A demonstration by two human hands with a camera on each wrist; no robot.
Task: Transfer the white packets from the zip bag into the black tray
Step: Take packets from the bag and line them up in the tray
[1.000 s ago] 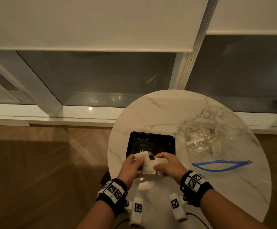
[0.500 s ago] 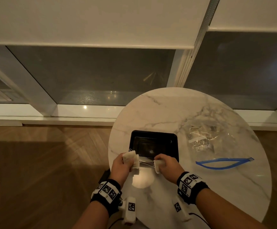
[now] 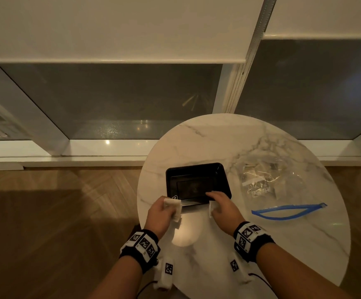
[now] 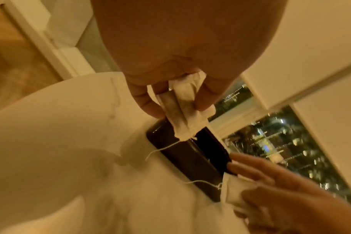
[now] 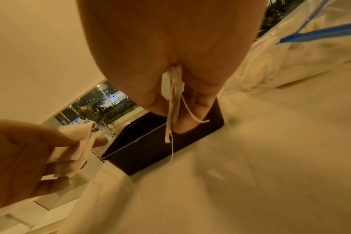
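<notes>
Both hands holding white packets at the near rim of the black tray.

The left hand (image 3: 161,214) is pinching a bunch of white packets (image 4: 183,110) between thumb and fingers at the near-left corner of the black tray (image 3: 196,169); their long axis is hanging downward toward the tray, a loose string trailing off. The right hand (image 3: 222,207) is pinching one thin white packet (image 5: 171,102) edge-on, hanging vertically, while its fingertips are reaching over the tray's near-right rim. The hands are sitting apart. The zip bag (image 3: 278,182), its blue zip strip gaping, is lying on the table (image 3: 196,139) right of the tray with more packets inside.
</notes>
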